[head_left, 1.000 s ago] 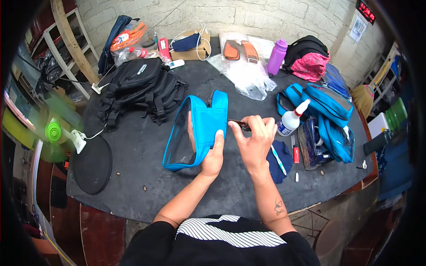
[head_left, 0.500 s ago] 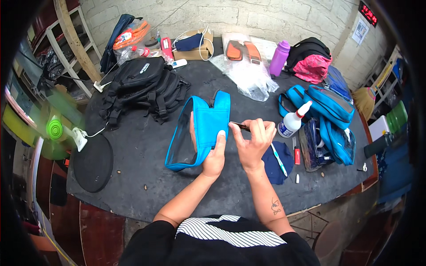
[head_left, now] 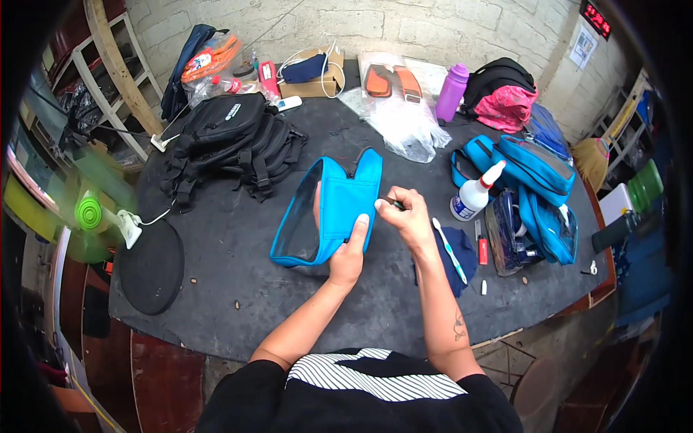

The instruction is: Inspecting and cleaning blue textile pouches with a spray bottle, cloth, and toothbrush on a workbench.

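Head view: mid-frame, a half-closed left hand [head_left: 347, 261] clasped a blue bag [head_left: 348, 196], seemingly to steady it, while a curled right hand [head_left: 408, 222] pinched a dark tool [head_left: 395, 204].

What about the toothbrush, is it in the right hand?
No, the toothbrush lies on the navy cloth, while the right hand pinches a small dark tool.

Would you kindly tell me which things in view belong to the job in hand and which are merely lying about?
Apparently in the job:
blue bag, held by the left hand
small dark tool, partly hidden in the right hand

Seemingly just lying about, touched by neither hand:
black backpack
purple bottle
cardboard box
toothbrush and white bottle, though their role is unclear
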A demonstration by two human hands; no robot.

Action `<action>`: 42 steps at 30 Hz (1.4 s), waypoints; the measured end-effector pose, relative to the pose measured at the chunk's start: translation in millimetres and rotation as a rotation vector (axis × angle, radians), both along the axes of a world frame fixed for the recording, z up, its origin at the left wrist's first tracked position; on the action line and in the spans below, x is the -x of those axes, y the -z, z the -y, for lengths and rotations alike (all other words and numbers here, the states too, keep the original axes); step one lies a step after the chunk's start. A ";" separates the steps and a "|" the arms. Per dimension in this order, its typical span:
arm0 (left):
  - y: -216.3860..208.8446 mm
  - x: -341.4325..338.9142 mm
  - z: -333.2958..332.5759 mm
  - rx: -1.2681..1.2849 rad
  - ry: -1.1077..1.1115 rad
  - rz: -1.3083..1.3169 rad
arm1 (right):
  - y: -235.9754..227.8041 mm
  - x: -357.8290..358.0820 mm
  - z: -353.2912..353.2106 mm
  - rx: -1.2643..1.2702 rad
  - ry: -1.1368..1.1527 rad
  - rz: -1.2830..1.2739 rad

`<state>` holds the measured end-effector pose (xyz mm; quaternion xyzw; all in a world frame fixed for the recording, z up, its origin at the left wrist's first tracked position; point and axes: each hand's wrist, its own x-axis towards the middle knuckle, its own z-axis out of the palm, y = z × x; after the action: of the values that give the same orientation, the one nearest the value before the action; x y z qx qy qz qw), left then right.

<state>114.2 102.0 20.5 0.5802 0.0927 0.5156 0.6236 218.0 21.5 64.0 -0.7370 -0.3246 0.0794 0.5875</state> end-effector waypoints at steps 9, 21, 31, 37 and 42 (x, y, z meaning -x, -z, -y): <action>10.8 -6.5 -8.5 0.238 0.048 0.002 | 11.8 8.7 -3.0 -0.756 -0.528 -0.519; -13.2 3.0 -12.2 -0.028 -0.105 -0.066 | -23.8 37.2 7.2 0.060 0.316 0.665; -19.5 4.2 0.2 -0.150 -0.191 -0.118 | -70.0 58.1 20.1 0.264 0.355 0.638; -26.3 4.7 7.1 -0.121 -0.130 -0.093 | -76.1 54.7 16.0 0.346 0.354 0.696; -30.7 6.8 5.8 -0.136 -0.168 -0.127 | -75.1 66.2 18.0 0.471 0.300 0.745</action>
<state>107.3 96.1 51.2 0.6428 0.1452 0.5331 0.5305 151.8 3.5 139.1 -0.8674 -0.3765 -0.2053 0.2524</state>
